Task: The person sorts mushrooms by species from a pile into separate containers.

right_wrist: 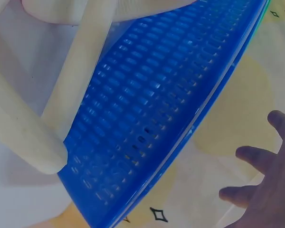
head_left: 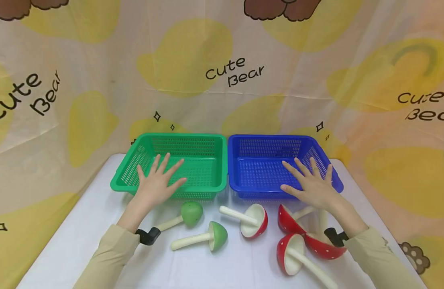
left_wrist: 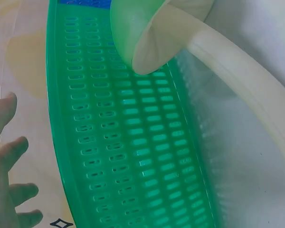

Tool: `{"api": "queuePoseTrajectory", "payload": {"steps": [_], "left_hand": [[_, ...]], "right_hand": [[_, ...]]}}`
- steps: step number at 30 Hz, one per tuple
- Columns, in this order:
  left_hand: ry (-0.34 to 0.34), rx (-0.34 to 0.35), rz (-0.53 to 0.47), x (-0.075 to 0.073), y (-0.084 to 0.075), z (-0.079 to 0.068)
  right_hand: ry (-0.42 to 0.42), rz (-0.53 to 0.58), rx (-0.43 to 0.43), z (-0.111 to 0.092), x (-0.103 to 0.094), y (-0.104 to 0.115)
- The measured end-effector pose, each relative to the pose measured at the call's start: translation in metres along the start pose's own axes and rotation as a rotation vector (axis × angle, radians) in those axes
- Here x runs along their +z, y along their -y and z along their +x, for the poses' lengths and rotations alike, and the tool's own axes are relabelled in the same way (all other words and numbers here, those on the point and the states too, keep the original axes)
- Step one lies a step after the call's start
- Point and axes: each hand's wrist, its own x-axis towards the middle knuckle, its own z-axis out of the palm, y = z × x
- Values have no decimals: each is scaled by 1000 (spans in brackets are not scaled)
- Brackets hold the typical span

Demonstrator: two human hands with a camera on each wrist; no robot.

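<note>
My left hand (head_left: 155, 185) hovers with spread fingers over the near left part of a green basket (head_left: 223, 160). Likewise spread, my right hand (head_left: 316, 188) is above the near right part of a blue basket (head_left: 285, 194). Neither hand holds anything. Below the green basket lie two toy mushrooms, one with a rounded green cap (head_left: 192, 213) and one with its green cap (head_left: 218, 237) on its side. A red-capped toy mushroom (head_left: 253, 220) lies in the middle. Three more red ones cluster near my right forearm: an upper one (head_left: 290, 220), a front one (head_left: 292, 255) and a right one (head_left: 324, 247).
Both baskets stand side by side at the back of a white-covered table (head_left: 243, 269). Behind them hangs a printed curtain (head_left: 193, 56) with yellow patches and lettering. A black strap (head_left: 148, 236) with a small device sits on each wrist.
</note>
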Motion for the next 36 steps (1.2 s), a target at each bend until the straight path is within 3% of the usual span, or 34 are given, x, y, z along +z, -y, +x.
{"api": "queuePoseTrajectory", "payload": {"steps": [15, 24, 28, 36], "left_hand": [[-87, -2, -56, 9, 8, -16], [-167, 10, -57, 16, 15, -25], [-227, 4, -39, 21, 19, -29], [-425, -5, -46, 28, 28, -34]], "right_hand": [[-43, 68, -121, -8, 2, 25], [-72, 44, -177, -13, 6, 36], [-84, 31, -217, -17, 8, 40], [-117, -32, -346, -23, 13, 47]]}}
